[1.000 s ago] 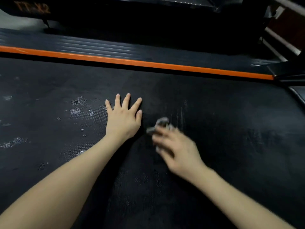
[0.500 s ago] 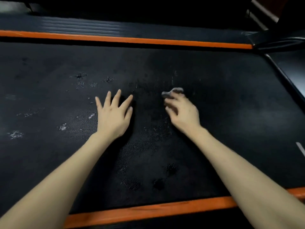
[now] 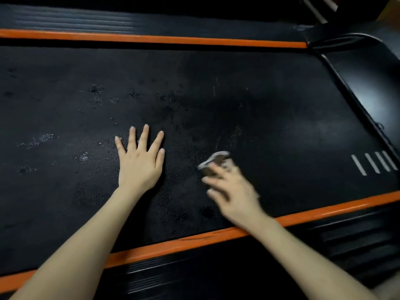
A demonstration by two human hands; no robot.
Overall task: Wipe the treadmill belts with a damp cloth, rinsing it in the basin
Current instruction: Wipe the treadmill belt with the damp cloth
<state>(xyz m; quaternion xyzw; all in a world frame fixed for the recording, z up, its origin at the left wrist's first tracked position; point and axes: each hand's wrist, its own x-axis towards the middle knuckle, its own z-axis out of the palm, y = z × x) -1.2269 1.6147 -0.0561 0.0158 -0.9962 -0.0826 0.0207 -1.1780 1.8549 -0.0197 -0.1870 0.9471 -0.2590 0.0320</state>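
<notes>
Black textured rubber: the treadmill belt [image 3: 259, 100] runs wide between a far orange strip [image 3: 151, 39] and a near orange strip [image 3: 173, 245], with pale speckled blotches to the left and a bare stretch to the right as far as four white stripes [image 3: 372, 163] near the end. Left hand [image 3: 139, 163] lies flat mid-belt, fingers spread, holding nothing. Right hand [image 3: 233, 191], blurred, sits just beside it, close to the near strip, fingers curled over a small grey cloth [image 3: 214, 160] bunched against the belt.
</notes>
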